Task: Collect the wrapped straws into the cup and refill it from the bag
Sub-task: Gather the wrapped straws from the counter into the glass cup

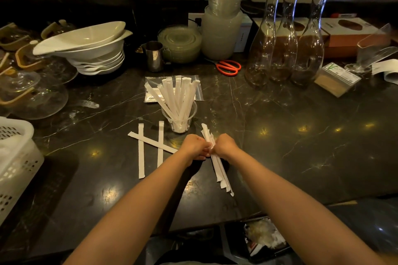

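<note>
Bench [280, 146]: dark veined stone, carries all items below. Basket [15, 157]: white, perforated, at the left edge. Bowls [90, 49]: white stack, far left of centre. Carafes [286, 45]: three clear glass, far right of centre. Bag [150, 97]: clear zip type, flat on the bench just behind the cup, a few wrapped pieces showing inside. Cup [179, 121]: clear plastic, upright at bench centre, holding a fan of white wrapped straws [178, 94] that lean out above its rim. Scissors [229, 67]: orange handles, behind and right of the bag. Left hand [193, 148] and right hand [225, 146]: side by side just in front of the cup, both closed around one bundle [221, 174] of wrapped straws, gripping near its far end; the bundle slants from near the cup down toward the person, its ends uneven. Loose straws [159, 144]: three on the bench, left of the hands; two lie roughly parallel, a third crosses them. Step in hand, by judgement: gathering and squaring the bundle before it goes into the cup. Next move calls for lifting the bundle upright and lowering it into the cup without knocking the light cup over, then picking up the three loose straws; the refill from the bag appears not yet done.
</note>
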Demonstrator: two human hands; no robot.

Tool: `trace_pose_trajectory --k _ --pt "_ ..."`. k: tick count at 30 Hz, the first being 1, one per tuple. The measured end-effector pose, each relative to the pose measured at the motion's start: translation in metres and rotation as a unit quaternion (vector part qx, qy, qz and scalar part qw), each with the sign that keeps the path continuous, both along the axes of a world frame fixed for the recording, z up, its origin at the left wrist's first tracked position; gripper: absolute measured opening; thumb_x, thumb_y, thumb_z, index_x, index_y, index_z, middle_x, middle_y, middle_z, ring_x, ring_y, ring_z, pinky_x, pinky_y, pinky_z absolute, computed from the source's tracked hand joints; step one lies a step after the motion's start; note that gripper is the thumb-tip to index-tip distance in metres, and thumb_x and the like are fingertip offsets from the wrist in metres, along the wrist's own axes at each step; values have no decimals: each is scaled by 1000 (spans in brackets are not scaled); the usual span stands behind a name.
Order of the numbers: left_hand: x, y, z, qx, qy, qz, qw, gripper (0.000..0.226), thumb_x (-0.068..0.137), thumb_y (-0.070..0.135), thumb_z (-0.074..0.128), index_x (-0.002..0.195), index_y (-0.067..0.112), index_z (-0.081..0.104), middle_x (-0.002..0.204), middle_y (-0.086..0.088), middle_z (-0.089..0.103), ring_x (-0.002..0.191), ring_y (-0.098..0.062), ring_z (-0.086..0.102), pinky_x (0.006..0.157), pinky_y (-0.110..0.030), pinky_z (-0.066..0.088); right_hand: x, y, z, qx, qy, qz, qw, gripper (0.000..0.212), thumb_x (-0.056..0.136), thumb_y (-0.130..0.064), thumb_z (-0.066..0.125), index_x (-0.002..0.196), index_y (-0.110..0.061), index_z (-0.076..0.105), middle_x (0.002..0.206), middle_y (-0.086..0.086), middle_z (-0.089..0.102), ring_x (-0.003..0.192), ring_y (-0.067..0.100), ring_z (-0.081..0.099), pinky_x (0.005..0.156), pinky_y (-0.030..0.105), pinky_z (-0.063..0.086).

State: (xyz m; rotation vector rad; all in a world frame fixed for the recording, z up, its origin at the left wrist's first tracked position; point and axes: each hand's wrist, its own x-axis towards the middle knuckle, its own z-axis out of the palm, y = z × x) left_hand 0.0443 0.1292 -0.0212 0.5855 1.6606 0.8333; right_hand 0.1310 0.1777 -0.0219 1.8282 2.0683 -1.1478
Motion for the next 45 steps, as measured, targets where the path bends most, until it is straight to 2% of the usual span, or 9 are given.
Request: trace_pose_trajectory --k 5,8,15,19,24,30,37,40,45 --pt "-5 -6 3 23 17 -20 999 22 87 9 56 65 11 53 66 -6 58 57 -12 55 52 -18 49 5 -1 7 -33 68 16 997 31 83 -14 65 58 -11 46 59 1 42 52 11 37 47 21 29" --pt "-10 -11 18 61 61 -26 996 25 87 12 56 63 10 54 66 -4 57 60 -10 55 47 -11 48 6 -5 27 -33 129 32 991 10 83 -11 63 83 -1 62 67 2 49 58 11 44 51 19 34" --pt "-34 -14 82 182 212 -63 958 19 87 17 57 68 17 55 71 3 56 71 -13 57 61 -16 44 -8 -2 92 42 222 112 968 25 86 -11 59 106 3 63 77 0 58 66 8 53 59 17 40" --pt "-56 -8 128 265 253 -58 929 15 86 13 57 96 2 63 76 4 59 72 -9 60 61 -17 49 -28 7 134 127 262 146 945 27 86 -14 59 110 -2 62 103 14 66 93 23 64 79 32 51" --pt "-80 5 166 327 306 -16 894 24 84 13 62 105 2 60 91 -5 62 76 -12 62 60 -17 53 -55 20 167 220 323 168 905 33 84 -17 64 113 -1 61 93 7 61 82 15 59 63 18 49" --pt "-97 16 155 278 304 -18 911 28 82 8 62 110 2 57 97 -10 61 80 -18 63 59 -20 51 -74 35 150 210 281 176 920 33 86 -17 61 114 0 60 84 6 59 58 5 53 46 11 46" --pt "-100 19 120 218 273 -36 936 34 82 5 61 115 2 57 112 -21 64 95 -28 65 73 -32 54 -78 40 120 128 235 154 951 27 87 -9 59 113 0 60 93 15 64 61 8 54 57 20 50" --pt "-100 19 111 196 275 -50 940 35 82 5 61 116 1 57 114 -21 64 101 -30 64 73 -30 53 -78 41 111 107 221 153 957 29 87 -9 59 114 0 58 85 11 60 60 10 55 56 19 49" --pt "-100 17 97 154 294 -73 940 36 84 6 60 119 0 57 116 -22 63 104 -31 63 72 -28 52 -76 40 103 126 186 172 959 29 86 -9 60 114 -1 58 97 17 64 69 16 60 58 21 50"
